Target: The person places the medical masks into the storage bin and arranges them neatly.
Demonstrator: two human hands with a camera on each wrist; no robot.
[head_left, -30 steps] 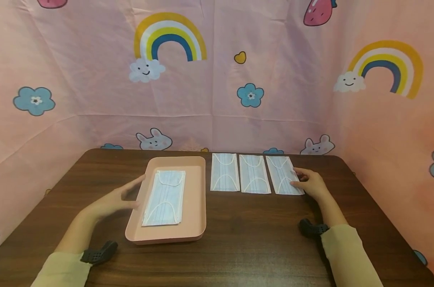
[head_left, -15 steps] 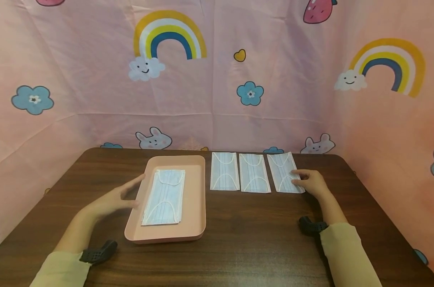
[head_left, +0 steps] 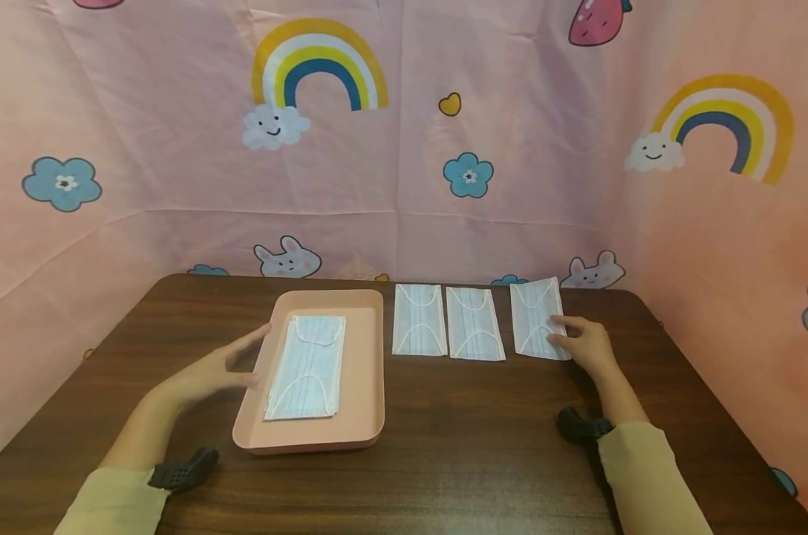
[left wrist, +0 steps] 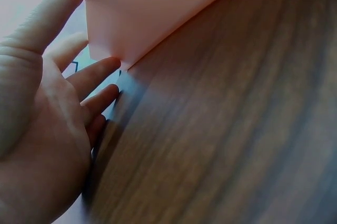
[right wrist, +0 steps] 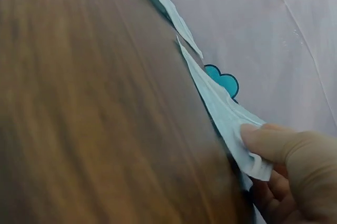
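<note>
Pink cartoon-print cloth (head_left: 404, 186) with rainbows, flowers and bunnies backs and flanks the dark wood table (head_left: 444, 446) in front of you. Your left hand (head_left: 210, 371) rests against the left wall of the pink tray (head_left: 367, 371); fingers straight and spread, holding nothing, with the fingertips (left wrist: 108, 66) touching the tray's outer side in the left wrist view. One face mask (head_left: 307, 368) lies flat inside the tray. Right of the tray, two more masks lie flat side by side on the table: the first (head_left: 418, 319), then the second (head_left: 474, 324). Just right of them sits the third mask (head_left: 536, 318), its near right edge pinched between the thumb and fingers of your right hand (head_left: 587, 343). The right wrist view shows that edge raised slightly off the wood.
</note>
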